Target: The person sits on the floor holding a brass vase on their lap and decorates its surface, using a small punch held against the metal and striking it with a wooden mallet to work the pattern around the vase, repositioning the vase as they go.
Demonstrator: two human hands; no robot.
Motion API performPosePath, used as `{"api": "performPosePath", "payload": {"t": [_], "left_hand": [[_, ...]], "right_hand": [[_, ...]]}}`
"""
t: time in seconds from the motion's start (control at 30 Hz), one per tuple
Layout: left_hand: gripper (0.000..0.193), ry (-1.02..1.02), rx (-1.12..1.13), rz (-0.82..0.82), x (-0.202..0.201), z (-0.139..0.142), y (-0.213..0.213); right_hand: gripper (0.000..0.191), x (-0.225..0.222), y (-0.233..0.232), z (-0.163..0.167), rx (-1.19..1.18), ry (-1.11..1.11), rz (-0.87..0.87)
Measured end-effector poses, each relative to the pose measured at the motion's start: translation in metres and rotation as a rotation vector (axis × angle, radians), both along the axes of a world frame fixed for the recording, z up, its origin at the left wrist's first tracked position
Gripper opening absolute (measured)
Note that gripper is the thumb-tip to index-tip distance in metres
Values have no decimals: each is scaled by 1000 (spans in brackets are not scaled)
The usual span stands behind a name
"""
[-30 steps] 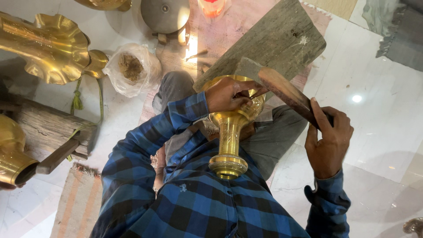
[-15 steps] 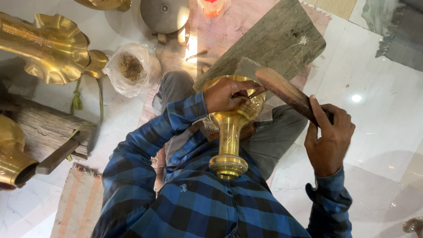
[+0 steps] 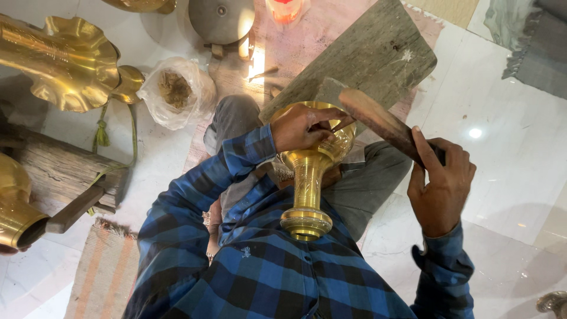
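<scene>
- Your left hand [image 3: 304,125] curls over the bowl rim of the brass goblet vase [image 3: 308,177], which lies in your lap;
- Your right hand [image 3: 440,183] grips a wooden mallet [image 3: 384,125], its head near the rim.

Left hand [image 3: 304,127] curled at frame centre, fingers gripping; right hand [image 3: 440,183] raised centre-right, fingers clenched, both forearms bent inward.
</scene>
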State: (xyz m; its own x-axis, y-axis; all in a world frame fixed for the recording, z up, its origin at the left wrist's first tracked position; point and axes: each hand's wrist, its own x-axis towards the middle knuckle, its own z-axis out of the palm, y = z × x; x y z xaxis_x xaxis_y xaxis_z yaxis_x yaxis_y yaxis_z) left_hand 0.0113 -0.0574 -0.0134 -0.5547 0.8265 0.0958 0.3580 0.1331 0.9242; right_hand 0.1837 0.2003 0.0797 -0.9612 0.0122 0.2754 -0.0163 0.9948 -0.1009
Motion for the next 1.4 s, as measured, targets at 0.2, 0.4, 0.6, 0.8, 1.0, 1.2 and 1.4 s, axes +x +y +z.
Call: {"api": "performPosePath", "payload": {"t": [0.2,0.4,0.6,0.8,1.0,1.2,1.4], "left_hand": [[51,-34,3,10,1,8,-4],[47,-21,122,1,1,8,-5],[51,8,82,19,2,4,-7],[50,11,77,11,1,2,-7],[50,-39,78,9,1,4,-10],[48,-55,47,45,3,2,-12],[52,-75,117,34,2,-2,-14]], "right_hand": [[69,-2,3,-2,-27,-56,21],[61,-1,3,-3,-548,30,1],[66,-8,-4,1,-592,3,-35],[61,-9,-2,5,-419,20,49],[65,-12,-7,8,-36,-14,10],[67,-14,-7,11,30,-66,48],[61,-16,-9,12,-443,-15,65]]}}
